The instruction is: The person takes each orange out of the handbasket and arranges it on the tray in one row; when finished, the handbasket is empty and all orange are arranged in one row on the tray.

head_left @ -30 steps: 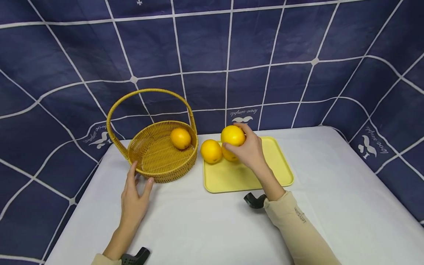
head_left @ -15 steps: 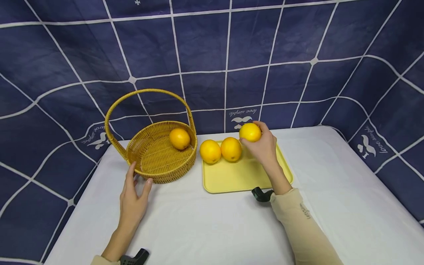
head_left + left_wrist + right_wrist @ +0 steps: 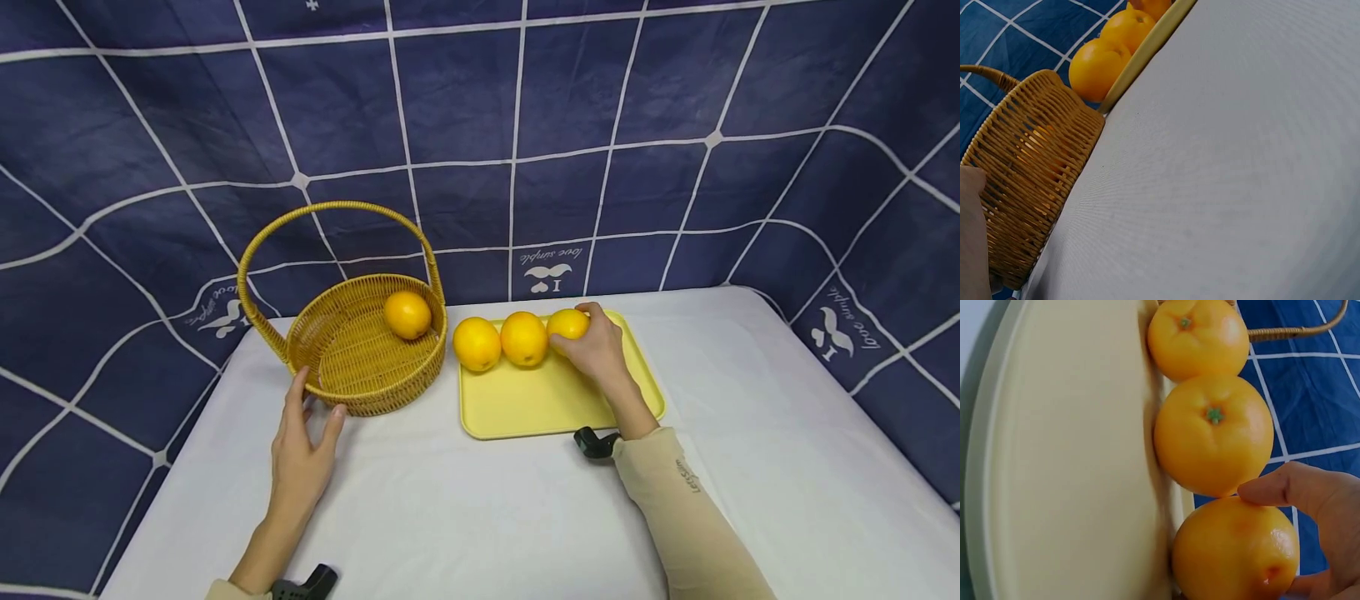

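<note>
Under our right hand [image 3: 600, 350] | we are gripping the orange [image 3: 567, 324] on the tray [image 3: 525, 408], touching its neighbour [image 3: 523, 338] | judging it firm, fairly heavy, smooth, best cupped around its middle | left hand [image 3: 303, 454] is lying open, touching the basket [image 3: 360, 383] on the desk [image 3: 480, 508].

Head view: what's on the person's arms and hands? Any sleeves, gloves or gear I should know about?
Both hands are bare, no gloves or rings visible. The right arm wears a long beige sleeve with small dark lettering near the cuff, too small to read. A black device sits at the right wrist, and a similar black device at the left wrist, where a beige cuff just shows at the frame's bottom edge.
</note>
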Available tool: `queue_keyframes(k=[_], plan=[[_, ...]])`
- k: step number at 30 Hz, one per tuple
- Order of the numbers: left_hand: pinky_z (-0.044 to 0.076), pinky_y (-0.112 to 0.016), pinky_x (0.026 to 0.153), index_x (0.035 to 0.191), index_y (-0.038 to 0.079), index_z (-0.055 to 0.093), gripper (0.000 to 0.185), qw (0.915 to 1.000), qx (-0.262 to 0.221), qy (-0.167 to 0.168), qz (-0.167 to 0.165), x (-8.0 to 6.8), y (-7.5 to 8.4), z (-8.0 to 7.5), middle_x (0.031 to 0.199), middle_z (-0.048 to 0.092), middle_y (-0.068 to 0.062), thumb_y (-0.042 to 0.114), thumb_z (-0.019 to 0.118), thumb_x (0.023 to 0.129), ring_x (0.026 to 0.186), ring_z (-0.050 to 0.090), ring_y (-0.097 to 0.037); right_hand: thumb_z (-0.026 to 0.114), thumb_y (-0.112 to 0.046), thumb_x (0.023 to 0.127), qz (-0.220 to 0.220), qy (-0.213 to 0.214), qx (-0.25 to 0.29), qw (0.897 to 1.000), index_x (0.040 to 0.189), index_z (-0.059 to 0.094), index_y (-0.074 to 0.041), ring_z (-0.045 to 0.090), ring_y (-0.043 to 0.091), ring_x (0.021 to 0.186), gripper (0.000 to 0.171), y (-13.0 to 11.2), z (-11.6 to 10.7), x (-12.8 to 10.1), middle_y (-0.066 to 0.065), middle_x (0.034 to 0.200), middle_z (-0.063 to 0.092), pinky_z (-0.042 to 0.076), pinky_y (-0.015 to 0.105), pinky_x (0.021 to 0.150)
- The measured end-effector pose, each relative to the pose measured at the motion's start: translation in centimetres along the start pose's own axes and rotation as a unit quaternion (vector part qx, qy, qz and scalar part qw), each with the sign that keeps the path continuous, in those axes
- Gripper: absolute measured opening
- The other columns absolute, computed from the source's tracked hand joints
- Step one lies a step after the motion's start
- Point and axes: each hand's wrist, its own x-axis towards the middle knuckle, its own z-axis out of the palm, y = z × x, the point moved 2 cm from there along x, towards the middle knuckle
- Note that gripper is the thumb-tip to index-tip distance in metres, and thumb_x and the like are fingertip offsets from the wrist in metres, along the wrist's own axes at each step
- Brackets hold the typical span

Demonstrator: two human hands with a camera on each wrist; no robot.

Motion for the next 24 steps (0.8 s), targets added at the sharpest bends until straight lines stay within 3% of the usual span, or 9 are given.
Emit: queue_keyframes(k=[12, 24], plan=[[0.041, -0.062, 0.119, 0.168, 0.032, 0.025, 0.079, 1.0000, 0.002, -0.001, -0.003, -0.16, -0.08, -0.07, 0.171, 0.034, -0.009, 0.026, 0.069, 0.103, 0.148, 0.046, -0.043, 0.071, -0.032, 0.088, -0.001, -0.042, -0.010, 0.999, 0.155, 0.041, -0.003, 0.044, 0.047, 0.133, 0.079, 0.02, 0.20, -0.09, 0.029, 0.143, 0.054, 0.042, 0.058, 0.113], [0.040, -0.063, 0.119, 0.169, 0.030, 0.025, 0.080, 1.0000, -0.007, -0.001, -0.001, -0.13, -0.08, 0.02, 0.172, 0.033, -0.009, 0.026, 0.070, 0.103, 0.148, 0.044, -0.043, 0.071, -0.031, 0.087, -0.005, 0.009, -0.001, 1.000, 0.144, 0.055, -0.003, 0.053, 0.041, 0.119, 0.065, 0.04, 0.16, -0.23, 0.023, 0.129, 0.063, 0.050, 0.052, 0.100]])
